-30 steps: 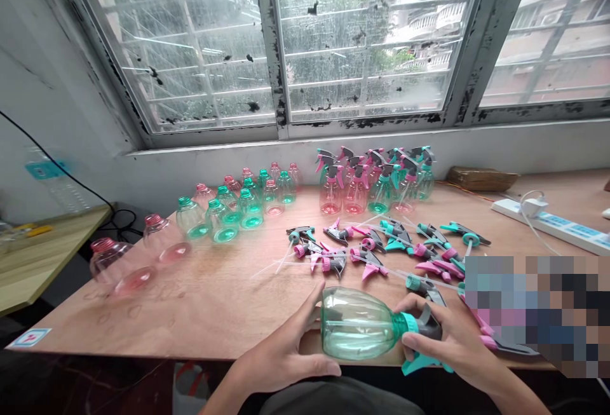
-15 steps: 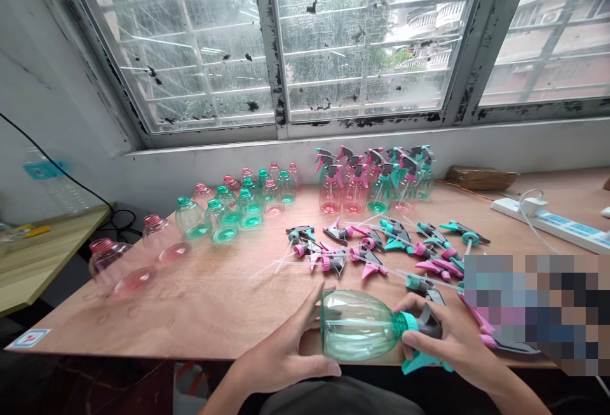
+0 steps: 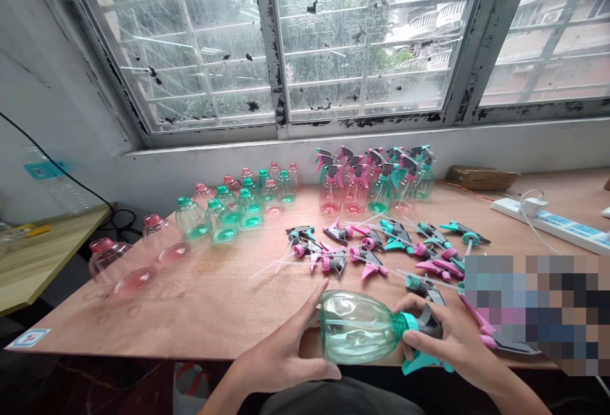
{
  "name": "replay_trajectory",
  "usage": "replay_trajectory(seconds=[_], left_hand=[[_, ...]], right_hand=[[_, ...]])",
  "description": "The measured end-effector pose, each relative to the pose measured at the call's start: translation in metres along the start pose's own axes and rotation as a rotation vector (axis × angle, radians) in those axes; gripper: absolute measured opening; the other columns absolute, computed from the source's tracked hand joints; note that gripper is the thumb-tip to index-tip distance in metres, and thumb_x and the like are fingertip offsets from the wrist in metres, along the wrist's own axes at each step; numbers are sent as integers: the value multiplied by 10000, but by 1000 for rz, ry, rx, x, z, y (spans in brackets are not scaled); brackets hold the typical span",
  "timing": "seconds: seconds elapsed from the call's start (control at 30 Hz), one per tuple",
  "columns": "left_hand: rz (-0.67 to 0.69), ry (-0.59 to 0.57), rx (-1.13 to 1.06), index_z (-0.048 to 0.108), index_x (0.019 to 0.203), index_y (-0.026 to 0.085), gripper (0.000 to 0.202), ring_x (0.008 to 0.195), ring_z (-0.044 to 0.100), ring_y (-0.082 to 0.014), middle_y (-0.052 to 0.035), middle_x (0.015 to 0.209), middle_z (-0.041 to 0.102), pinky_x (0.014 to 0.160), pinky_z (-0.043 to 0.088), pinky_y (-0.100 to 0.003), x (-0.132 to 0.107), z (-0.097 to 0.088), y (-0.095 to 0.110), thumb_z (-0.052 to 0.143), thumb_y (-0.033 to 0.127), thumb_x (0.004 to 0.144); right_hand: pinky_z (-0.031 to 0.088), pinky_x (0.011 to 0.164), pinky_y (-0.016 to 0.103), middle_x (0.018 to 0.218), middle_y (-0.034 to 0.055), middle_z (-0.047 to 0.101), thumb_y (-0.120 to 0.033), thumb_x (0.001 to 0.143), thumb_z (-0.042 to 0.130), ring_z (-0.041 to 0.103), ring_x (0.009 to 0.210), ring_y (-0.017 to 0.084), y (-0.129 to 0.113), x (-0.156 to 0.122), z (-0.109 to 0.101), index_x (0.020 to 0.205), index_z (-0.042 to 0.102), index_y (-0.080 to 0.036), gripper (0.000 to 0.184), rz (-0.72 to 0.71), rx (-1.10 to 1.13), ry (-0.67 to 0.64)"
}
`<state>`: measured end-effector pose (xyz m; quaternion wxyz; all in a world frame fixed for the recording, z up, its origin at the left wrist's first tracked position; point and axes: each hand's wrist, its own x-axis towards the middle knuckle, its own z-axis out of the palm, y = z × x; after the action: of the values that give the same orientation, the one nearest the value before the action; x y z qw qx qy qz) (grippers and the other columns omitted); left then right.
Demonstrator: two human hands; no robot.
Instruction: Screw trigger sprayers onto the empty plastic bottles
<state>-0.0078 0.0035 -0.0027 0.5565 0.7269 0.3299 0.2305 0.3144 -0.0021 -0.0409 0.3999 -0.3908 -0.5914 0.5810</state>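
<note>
A clear green spray bottle (image 3: 355, 328) lies on its side at the near edge of the wooden table (image 3: 204, 294). My left hand (image 3: 281, 354) is wrapped round its base. My right hand (image 3: 452, 342) grips the grey and teal trigger head (image 3: 422, 335) sitting on the bottle's neck. Several loose trigger heads (image 3: 372, 246), pink and teal, lie scattered just beyond my hands.
Several uncapped pink and green bottles (image 3: 229, 208) stand at the back left, two pink ones (image 3: 138, 253) nearer the left edge. Finished bottles with heads (image 3: 376, 180) stand at the back by the window sill. A white power strip (image 3: 548, 221) lies at the right. A blurred patch covers the near right.
The bottle has tilted slightly in my hands, its base turned a little up and towards me. Both hands stay where they were.
</note>
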Motion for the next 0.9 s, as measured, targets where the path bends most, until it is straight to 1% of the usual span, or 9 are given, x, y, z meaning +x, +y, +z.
replay_trajectory(seconds=[0.17,0.33,0.43,0.5,0.57,0.67,0.73,0.8,0.9], left_hand=[[-21,13,-7,71,1668,310,1052,1593,223,-344,-65,1748,209,1298,216,-486,-1,-3,-5,778,345,889],[24,7,70,92,1654,393,1090,1548,353,-307,-28,1735,262,1281,270,-461,-2,-3,-5,800,189,850],[38,2,80,106,1653,390,1065,1524,402,-291,-42,1721,302,1261,317,-442,-2,-2,-4,777,155,859],[25,-2,80,46,1661,361,1106,1519,410,-295,-72,1708,331,1264,310,-456,-2,-2,-4,793,196,861],[7,2,84,11,1666,322,1142,1548,351,-315,-100,1705,333,1276,277,-481,-3,-2,-6,817,299,857],[-29,24,99,60,1671,273,1128,1592,226,-352,-122,1729,260,1290,224,-512,-4,-4,-10,810,462,849],[-45,25,105,76,1671,266,1123,1591,224,-362,-122,1740,223,1294,204,-519,-4,-4,-10,803,493,845],[-41,10,102,59,1670,287,1141,1574,274,-364,-109,1744,214,1292,218,-513,-4,-4,-7,818,463,837],[-6,2,114,74,1666,330,1084,1550,338,-342,-77,1739,245,1274,287,-476,-3,-2,-3,802,339,863]], right_hand=[[578,667,350,689,32,771,-479,880,787,736,674,243,4,0,-2,1055,648,-196,361,17,-8,-1],[581,666,355,672,34,775,-499,890,764,741,670,253,5,0,-3,1051,653,-200,357,27,-34,12],[579,654,347,674,44,780,-500,883,771,740,664,253,5,1,-3,1042,655,-194,363,25,-44,21],[586,661,349,674,44,781,-499,879,776,745,671,256,6,0,-3,1043,654,-195,366,28,-31,27],[594,674,354,675,40,776,-499,881,773,746,681,257,7,0,-4,1051,652,-197,367,22,-13,31],[588,682,357,672,32,766,-505,894,755,736,682,252,8,0,-4,1086,644,-200,378,12,-17,45],[579,679,357,660,22,753,-512,896,749,727,673,249,9,1,-4,1105,635,-200,393,14,-26,55],[574,672,359,653,13,738,-519,891,750,722,668,249,9,1,-4,1110,627,-201,406,20,-19,65],[571,664,359,659,15,740,-526,885,753,726,673,255,8,1,-3,1106,626,-198,416,30,-8,71]])
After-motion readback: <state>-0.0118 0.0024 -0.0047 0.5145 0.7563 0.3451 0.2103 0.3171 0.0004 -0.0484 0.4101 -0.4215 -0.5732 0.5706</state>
